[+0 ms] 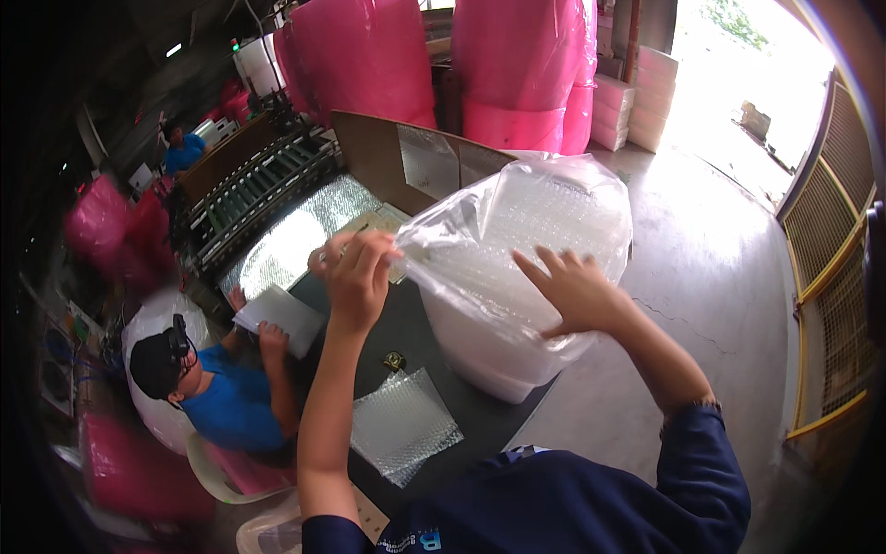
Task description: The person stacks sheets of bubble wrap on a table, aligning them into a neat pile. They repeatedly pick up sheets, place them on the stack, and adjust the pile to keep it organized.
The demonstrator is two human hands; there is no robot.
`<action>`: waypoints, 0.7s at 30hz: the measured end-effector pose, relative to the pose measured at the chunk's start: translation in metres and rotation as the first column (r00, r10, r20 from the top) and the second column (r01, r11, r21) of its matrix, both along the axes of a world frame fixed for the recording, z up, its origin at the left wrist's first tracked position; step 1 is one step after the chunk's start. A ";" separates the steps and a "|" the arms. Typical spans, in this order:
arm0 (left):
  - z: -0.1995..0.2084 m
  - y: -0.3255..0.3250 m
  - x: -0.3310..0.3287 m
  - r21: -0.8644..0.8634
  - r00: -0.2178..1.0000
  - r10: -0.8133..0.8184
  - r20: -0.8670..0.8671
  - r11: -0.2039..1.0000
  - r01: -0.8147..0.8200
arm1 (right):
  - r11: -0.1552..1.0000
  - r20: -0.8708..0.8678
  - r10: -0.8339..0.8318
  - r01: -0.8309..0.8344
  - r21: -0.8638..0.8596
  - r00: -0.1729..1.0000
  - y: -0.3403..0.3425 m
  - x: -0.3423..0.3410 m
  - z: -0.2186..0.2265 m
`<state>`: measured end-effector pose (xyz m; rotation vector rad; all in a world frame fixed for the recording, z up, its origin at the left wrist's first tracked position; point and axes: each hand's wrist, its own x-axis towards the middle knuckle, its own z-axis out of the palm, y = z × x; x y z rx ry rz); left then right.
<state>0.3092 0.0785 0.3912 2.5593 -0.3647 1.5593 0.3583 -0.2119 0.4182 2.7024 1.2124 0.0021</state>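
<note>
A large clear plastic bag (461, 217) filled with bubble wrap sheets (544, 217) stands at the right end of the dark table. My left hand (358, 268) is closed on the bag's edge, pulling a corner of the film taut toward the left. Over the bag's near right side my right hand (577, 291) is spread, fingers apart, at or just above the film; whether it touches I cannot tell. A loose bubble wrap sheet (406, 425) lies on the table between my arms, with a small roundish dark and yellow object (394, 360) beside it.
A seated co-worker in blue (235, 397) holds a white sheet (281, 319) at the table's left. Beyond are a silvery bubble foil sheet (305, 231), a cardboard panel (429, 157) and a roller conveyor (249, 194). Pink-wrapped bundles (517, 74) stand behind; a yellow-framed mesh fence (835, 277) is right.
</note>
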 end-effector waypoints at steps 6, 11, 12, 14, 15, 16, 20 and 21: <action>-0.028 -0.038 0.013 -0.249 0.989 -0.146 -0.002 0.958 0.141 | 0.881 0.399 -0.301 0.093 0.464 0.866 -0.008 -0.067 -0.120; -0.046 -0.075 0.026 -0.425 0.921 -0.379 0.092 0.821 0.380 | 0.741 0.153 0.193 -0.246 0.625 0.969 -0.009 -0.026 -0.076; -0.053 -0.069 0.025 -0.486 0.951 -0.253 0.180 0.818 0.310 | 0.552 0.018 0.167 -0.109 0.827 0.986 -0.020 -0.007 -0.067; -0.056 -0.067 0.016 -0.795 0.958 -0.040 0.284 0.549 0.259 | 0.058 -0.238 0.227 0.231 0.971 0.944 -0.070 0.040 -0.058; -0.058 -0.073 0.011 -0.940 0.961 0.037 0.276 0.219 0.261 | -0.191 -0.337 0.303 0.403 0.895 0.891 -0.093 0.066 -0.059; -0.050 -0.094 0.002 -0.957 0.968 0.002 0.252 -0.150 0.250 | -0.196 -0.334 -0.048 0.319 0.927 0.941 -0.110 0.093 -0.063; -0.063 -0.175 -0.036 -0.908 0.735 -0.588 0.338 -0.409 0.091 | 0.241 -0.313 -0.431 0.442 0.864 0.846 -0.103 0.156 -0.096; -0.065 -0.187 -0.037 -0.969 0.750 -0.658 0.070 -0.222 -0.104 | 0.335 -0.173 -0.437 0.338 0.880 0.883 -0.098 0.159 -0.106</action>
